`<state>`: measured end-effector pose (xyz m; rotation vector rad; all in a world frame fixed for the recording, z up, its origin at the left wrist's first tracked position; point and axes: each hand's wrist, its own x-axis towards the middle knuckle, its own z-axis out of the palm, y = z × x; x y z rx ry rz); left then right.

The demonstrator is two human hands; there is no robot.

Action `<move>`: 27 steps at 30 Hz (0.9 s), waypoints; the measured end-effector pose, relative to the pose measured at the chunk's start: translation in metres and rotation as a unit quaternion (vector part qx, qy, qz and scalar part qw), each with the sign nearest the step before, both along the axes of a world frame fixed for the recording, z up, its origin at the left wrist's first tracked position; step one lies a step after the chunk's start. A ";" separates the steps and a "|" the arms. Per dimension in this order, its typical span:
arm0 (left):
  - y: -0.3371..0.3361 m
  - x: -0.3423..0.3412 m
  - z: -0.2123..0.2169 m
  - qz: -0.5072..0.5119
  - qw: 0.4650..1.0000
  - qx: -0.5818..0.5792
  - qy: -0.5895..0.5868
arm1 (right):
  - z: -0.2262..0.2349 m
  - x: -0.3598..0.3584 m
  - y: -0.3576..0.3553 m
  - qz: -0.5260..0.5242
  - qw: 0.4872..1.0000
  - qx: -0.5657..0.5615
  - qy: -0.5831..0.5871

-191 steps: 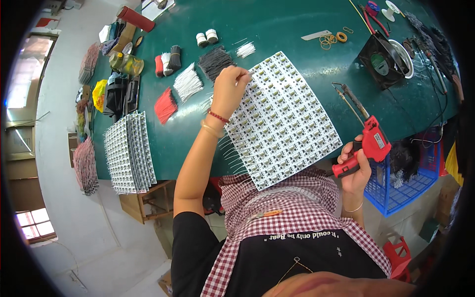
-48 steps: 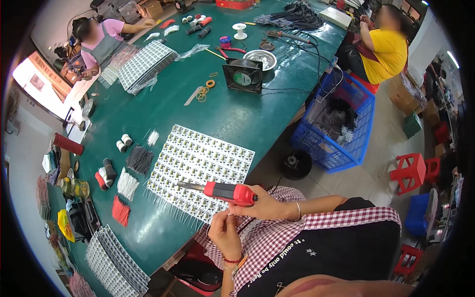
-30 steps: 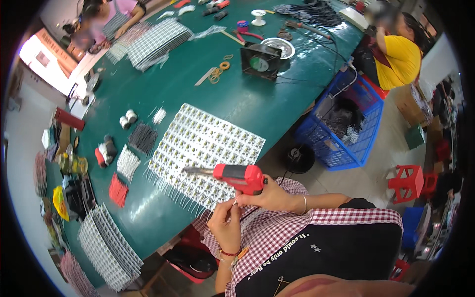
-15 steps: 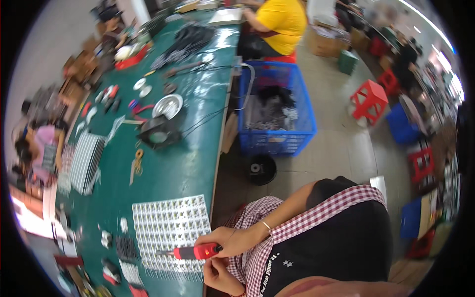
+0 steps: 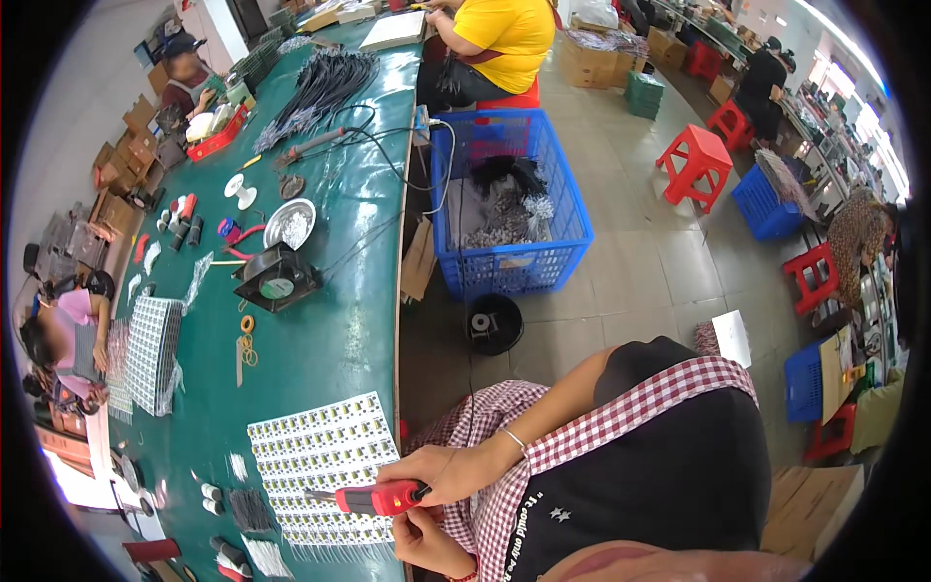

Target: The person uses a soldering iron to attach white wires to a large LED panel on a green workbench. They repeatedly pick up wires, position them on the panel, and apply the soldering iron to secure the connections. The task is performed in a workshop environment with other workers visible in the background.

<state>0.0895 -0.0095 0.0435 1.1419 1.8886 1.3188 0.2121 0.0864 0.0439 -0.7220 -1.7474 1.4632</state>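
In my right hand (image 5: 448,472) is a red-and-black soldering iron (image 5: 380,499), its cord trailing from the handle's end. Its metal tip points left over a white panel of small circuit boards (image 5: 320,448), which lies on the green table. I cannot tell whether the tip touches the panel. Below the iron, my left hand (image 5: 430,546) is at the panel's right edge with its fingers pinched together. What they hold, if anything, is too small to make out. Thin wires (image 5: 339,553) stick out along the panel's lower edge.
Bundles of black wires (image 5: 249,511) and white wires (image 5: 266,558) lie left of the panel. Farther up the table (image 5: 335,354) are a black fan (image 5: 276,275), a metal bowl (image 5: 291,225) and stacked panels (image 5: 152,354). A blue crate (image 5: 514,276) stands beside the table. Co-workers sit around.
The whole view has shifted, so the table and crate appear farther left. The soldering iron sits slightly lower and farther left in the picture. Both hands keep nearly the same pose.
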 end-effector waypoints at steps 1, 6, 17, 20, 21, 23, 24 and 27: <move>0.005 0.002 0.007 0.016 1.000 0.008 0.019 | 0.001 -0.005 0.002 0.004 1.000 0.006 -0.002; -0.004 -0.009 -0.003 -0.006 0.995 -0.052 0.089 | 0.008 0.007 0.001 0.028 0.998 -0.061 -0.001; -0.028 0.000 -0.001 -0.006 0.982 0.030 0.187 | -0.021 0.013 -0.016 0.069 0.981 -0.133 -0.121; -0.032 0.004 -0.005 0.006 0.984 0.045 0.173 | -0.033 0.017 -0.013 0.085 0.987 -0.080 -0.112; -0.032 0.004 -0.007 0.014 0.984 0.056 0.166 | -0.036 0.016 -0.014 0.089 0.988 -0.064 -0.113; -0.030 0.004 -0.006 0.028 0.985 0.061 0.160 | -0.017 0.011 -0.015 0.108 0.985 -0.094 -0.095; -0.030 0.004 -0.006 0.035 0.985 0.059 0.157 | -0.012 0.011 -0.015 0.124 0.983 -0.108 -0.086; -0.028 0.004 -0.009 0.038 0.988 0.064 0.136 | -0.016 0.014 -0.012 0.131 0.982 -0.091 -0.101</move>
